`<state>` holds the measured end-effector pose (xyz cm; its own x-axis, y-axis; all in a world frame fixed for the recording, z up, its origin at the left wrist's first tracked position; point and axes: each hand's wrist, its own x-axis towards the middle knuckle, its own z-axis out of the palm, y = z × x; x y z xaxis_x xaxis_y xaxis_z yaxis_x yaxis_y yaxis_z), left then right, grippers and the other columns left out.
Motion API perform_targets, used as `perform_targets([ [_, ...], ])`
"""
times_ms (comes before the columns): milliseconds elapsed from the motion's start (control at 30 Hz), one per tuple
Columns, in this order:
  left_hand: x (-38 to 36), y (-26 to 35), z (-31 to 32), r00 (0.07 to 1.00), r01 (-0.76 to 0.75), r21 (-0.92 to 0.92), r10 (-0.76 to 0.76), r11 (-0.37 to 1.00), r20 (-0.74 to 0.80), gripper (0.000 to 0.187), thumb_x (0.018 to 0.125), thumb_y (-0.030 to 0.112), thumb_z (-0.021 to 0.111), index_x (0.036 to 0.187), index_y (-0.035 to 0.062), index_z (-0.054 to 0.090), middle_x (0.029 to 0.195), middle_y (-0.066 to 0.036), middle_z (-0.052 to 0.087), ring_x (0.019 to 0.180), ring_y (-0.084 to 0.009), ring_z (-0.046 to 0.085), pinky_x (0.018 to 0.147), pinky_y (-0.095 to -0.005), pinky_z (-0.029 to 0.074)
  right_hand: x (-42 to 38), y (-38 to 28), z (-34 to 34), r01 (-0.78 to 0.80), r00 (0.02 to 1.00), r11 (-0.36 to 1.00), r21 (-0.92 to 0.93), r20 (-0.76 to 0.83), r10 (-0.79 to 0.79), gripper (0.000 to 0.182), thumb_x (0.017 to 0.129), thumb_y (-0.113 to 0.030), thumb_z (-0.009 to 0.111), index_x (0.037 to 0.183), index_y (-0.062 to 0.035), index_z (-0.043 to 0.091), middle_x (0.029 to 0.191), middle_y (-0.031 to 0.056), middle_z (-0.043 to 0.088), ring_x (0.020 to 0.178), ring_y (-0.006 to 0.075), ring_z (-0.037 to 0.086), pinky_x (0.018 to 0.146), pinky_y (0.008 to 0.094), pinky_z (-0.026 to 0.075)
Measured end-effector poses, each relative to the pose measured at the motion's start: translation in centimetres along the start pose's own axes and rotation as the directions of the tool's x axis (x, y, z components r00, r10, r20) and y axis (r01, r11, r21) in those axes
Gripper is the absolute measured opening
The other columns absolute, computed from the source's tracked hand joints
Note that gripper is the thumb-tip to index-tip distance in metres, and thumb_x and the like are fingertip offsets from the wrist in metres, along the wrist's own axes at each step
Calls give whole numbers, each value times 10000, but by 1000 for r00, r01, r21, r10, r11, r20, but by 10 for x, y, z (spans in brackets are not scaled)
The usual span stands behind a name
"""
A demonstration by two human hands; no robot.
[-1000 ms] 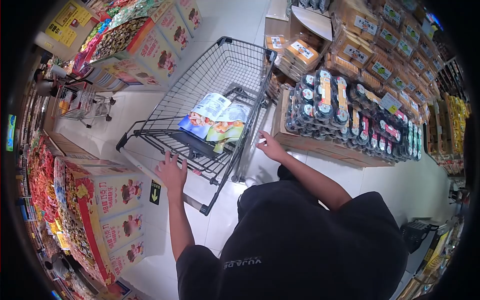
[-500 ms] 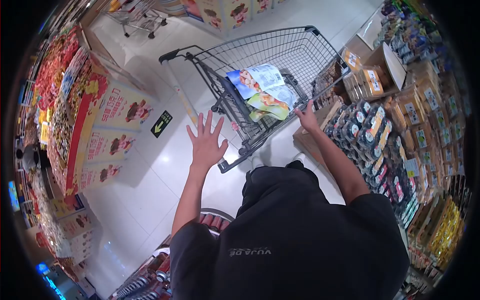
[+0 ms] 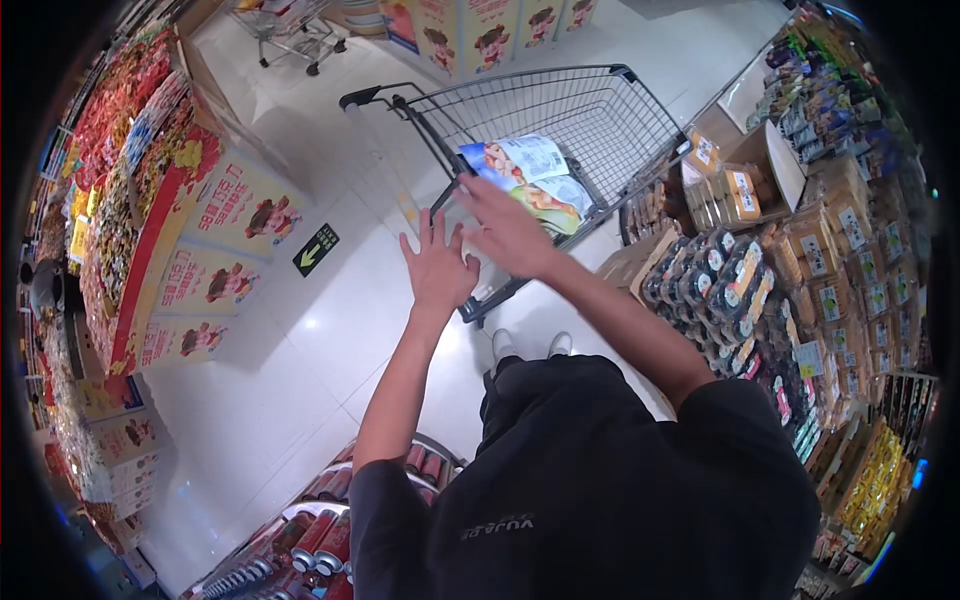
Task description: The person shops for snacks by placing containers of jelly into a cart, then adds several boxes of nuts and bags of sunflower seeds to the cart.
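My left hand [image 3: 440, 272] is held up with its fingers apart, thumb and index finger curved towards each other, nothing in it. Close beside it my right hand [image 3: 508, 235] stretches its fingers out flat, somewhat blurred, and holds nothing. Both hands overlap the near side of a grey wire shopping cart [image 3: 625, 74] in this view. Inside the cart lie a blue-and-white printed food bag [image 3: 535, 155] and a green one [image 3: 562, 212], the latter partly hidden by my right hand.
Stacked clear food trays [image 3: 720, 270] and packaged goods [image 3: 835, 245] line the right. A candy display [image 3: 185, 270] stands at left. Red cans [image 3: 320, 540] fill a rack at lower left. Another cart [image 3: 295, 35] is at the top. A green exit sign [image 3: 316, 250] marks the floor.
My right hand has left the cart's near rim and swung left across to beside my left hand. My left hand has moved slightly right, its fingers less spread.
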<state>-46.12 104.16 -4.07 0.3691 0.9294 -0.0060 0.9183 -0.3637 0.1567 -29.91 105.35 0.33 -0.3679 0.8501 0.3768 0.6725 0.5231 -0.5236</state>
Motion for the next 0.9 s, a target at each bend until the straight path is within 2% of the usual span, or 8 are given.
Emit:
perform_targets([
  [100, 9, -13, 71, 978, -52, 127, 76, 991, -195, 614, 855, 401, 569, 1387, 127, 434, 1536, -144, 280, 1458, -335, 138, 1098, -609, 162, 4, -49, 35, -25, 921, 999, -43, 389, 39, 415, 906, -309, 555, 1209, -27, 587, 1307, 157, 553, 1320, 299, 425, 1102, 472, 288],
  [133, 13, -15, 93, 903, -143, -168, 59, 975, -426, 530, 851, 347, 584, 1311, 105, 480, 1479, -159, 350, 1452, -337, 173, 1082, -600, 187, -6, -62, 54, 45, 999, 937, -346, 9, -44, 387, 845, -399, 590, 1032, -60, 580, 1098, 136, 578, 1175, 306, 501, 1025, 446, 383],
  [200, 13, 8, 54, 875, -219, -275, 64, 936, -479, 425, 838, 279, 583, 1212, 86, 526, 1399, -162, 418, 1436, -338, 223, 1042, -604, 235, -17, -38, 75, 127, 990, 955, -268, -17, -137, 427, 794, -388, 615, 1060, -55, 647, 1219, 197, 567, 1257, 387, 435, 1093, 563, 255],
  [267, 15, 25, 37, 934, -35, -153, -22, 988, -355, 356, 814, 246, 584, 1131, 86, 562, 1355, -152, 446, 1418, -340, 262, 997, -605, 279, -20, -47, 42, 87, 972, 992, -95, 226, -63, 334, 872, -311, 559, 1025, -31, 661, 1086, 84, 645, 1203, 262, 498, 1023, 490, 360],
  [433, 46, 41, 40, 976, 63, -110, -84, 992, -200, 334, 785, 280, 609, 1064, 98, 584, 1289, -133, 478, 1422, -332, 246, 970, -613, 285, -25, -23, 26, 78, 994, 992, -100, 87, -70, 378, 876, -312, 559, 1153, -59, 602, 1178, 77, 599, 1199, 248, 493, 1036, 461, 344],
  [500, 62, 27, 93, 939, -201, -930, -211, 306, -273, 337, 802, 303, 616, 1077, 108, 622, 1316, -104, 445, 1410, -335, 248, 1000, -636, 279, -19, -2, 17, 23, 1000, 985, -169, 22, -19, 453, 885, -321, 557, 1262, -71, 552, 1271, 85, 556, 1233, 267, 475, 1075, 442, 309],
  [700, 105, 58, 89, 959, -64, -272, -16, 960, -282, 324, 790, 299, 613, 1051, 106, 596, 1264, -124, 485, 1429, -344, 218, 982, -638, 270, -18, 44, -20, 10, 1000, 998, -55, 3, -10, 429, 866, -306, 573, 1246, -107, 558, 1193, 77, 554, 1169, 271, 479, 918, 432, 428],
  [900, 143, 119, 44, 995, 60, -25, -62, 998, -79, 335, 831, 307, 587, 1119, 139, 620, 1291, -107, 453, 1409, -351, 226, 1023, -681, 214, -22, 86, -57, -80, 997, 996, 37, 25, 80, 168, 844, -228, 594, 949, -108, 644, 1010, 37, 595, 1076, 211, 519, 895, 383, 392],
])
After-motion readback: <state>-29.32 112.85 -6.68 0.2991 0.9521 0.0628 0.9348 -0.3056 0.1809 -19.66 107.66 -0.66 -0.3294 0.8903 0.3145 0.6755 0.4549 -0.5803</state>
